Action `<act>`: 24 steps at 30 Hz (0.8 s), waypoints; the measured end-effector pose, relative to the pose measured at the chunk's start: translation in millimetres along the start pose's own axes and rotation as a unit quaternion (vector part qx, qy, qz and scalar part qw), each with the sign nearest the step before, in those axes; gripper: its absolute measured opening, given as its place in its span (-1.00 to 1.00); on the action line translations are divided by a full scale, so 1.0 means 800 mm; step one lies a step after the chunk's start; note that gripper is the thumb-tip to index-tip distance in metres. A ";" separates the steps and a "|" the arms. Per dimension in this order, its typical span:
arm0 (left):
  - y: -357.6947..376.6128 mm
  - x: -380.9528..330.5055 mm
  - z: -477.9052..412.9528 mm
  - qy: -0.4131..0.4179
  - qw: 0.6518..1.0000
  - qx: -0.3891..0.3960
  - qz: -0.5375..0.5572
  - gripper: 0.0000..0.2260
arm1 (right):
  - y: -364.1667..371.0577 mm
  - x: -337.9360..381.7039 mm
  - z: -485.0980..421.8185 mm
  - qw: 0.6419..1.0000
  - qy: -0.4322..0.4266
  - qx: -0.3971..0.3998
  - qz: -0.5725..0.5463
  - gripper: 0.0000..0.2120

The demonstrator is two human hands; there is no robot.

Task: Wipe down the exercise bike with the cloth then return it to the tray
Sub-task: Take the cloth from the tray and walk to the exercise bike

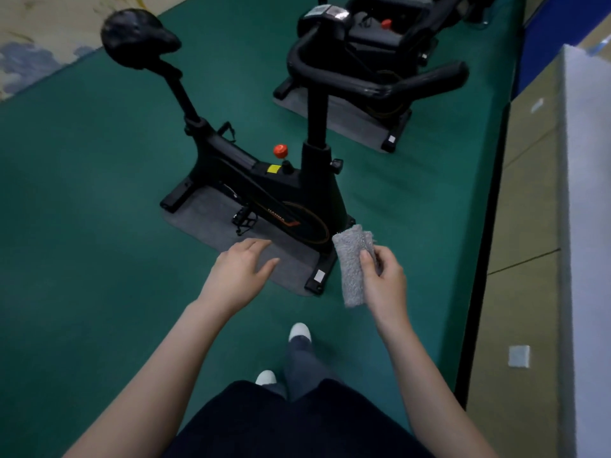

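Observation:
A black exercise bike (281,193) stands on a grey mat (205,223) in front of me, saddle (139,34) at the upper left and handlebars (380,81) at the upper right. My right hand (383,279) pinches a folded grey cloth (352,262) in the air, just in front of the bike's front foot. Level with it to the left, my left hand (241,272) hovers over the mat's near edge with fingers relaxed and holds nothing. No tray is in view.
A second black bike (380,34) stands on its own mat behind the first. Green floor (99,259) spreads to the left. A wall (535,226) with a white socket plate (519,356) runs along the right. My feet (299,332) are below the hands.

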State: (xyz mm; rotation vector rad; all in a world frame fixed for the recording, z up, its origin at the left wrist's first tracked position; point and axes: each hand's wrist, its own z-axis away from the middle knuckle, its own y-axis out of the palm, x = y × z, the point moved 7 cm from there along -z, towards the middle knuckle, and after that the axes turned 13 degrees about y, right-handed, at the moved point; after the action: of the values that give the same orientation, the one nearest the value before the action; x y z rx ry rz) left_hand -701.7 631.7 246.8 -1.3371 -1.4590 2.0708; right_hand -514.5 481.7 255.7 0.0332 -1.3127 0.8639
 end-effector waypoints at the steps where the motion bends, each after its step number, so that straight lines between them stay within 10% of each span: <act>1: -0.003 0.006 -0.003 -0.004 1.000 -0.002 0.001 -0.58 | 0.008 0.005 -0.006 1.000 -0.002 0.007 0.001 -0.94; 24: -0.090 0.128 -0.163 -0.078 0.997 0.003 -0.007 -0.57 | 0.155 0.098 -0.177 0.994 0.011 0.107 0.019 -0.82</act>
State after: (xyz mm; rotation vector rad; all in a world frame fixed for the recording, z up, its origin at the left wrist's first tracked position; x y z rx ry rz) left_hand -671.3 810.0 246.2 -1.1825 -1.5171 2.2109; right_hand -468.0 678.2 224.9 0.1676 -1.1981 1.0315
